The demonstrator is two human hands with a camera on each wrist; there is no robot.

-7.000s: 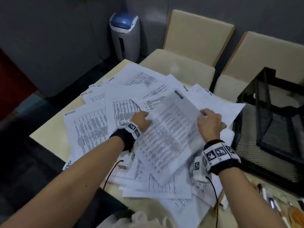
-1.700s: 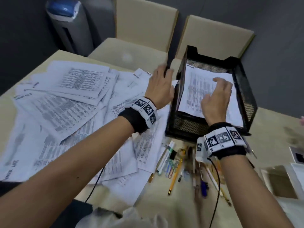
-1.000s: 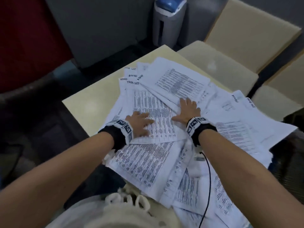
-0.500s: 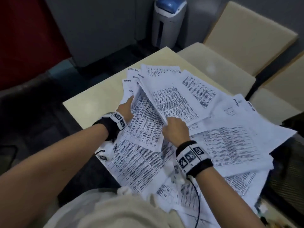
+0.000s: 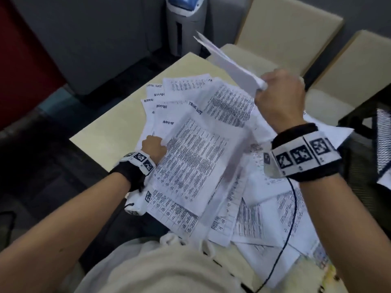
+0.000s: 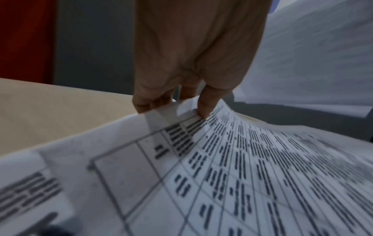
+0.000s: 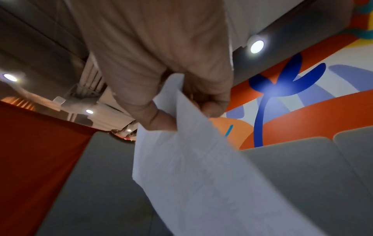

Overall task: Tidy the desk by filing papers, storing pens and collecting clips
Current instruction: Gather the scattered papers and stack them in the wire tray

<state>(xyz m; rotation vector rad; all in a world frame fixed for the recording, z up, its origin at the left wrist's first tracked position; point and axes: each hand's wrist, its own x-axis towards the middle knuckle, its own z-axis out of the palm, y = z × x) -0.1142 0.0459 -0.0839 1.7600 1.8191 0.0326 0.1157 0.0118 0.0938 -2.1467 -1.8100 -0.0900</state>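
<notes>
A loose spread of printed papers (image 5: 230,115) covers the beige desk (image 5: 110,132). My right hand (image 5: 279,98) is raised above the pile and pinches a white sheet (image 5: 230,66) that slants up and to the left; the same sheet (image 7: 201,167) shows in the right wrist view, held between thumb and fingers. My left hand (image 5: 153,145) is low at the pile's left edge and grips the corner of a printed table sheet (image 5: 194,163), its edge (image 6: 181,115) lifted and curved between the fingers (image 6: 206,103).
A black mesh tray (image 5: 378,127) stands at the desk's right edge. Two beige chairs (image 5: 289,32) sit behind the desk, and a grey bin with a blue lid (image 5: 186,20) stands on the floor beyond. Bare desk shows at the left.
My right hand has risen from the pile with a sheet, now held high. My left hand has taken hold of another sheet's corner and lifted it.
</notes>
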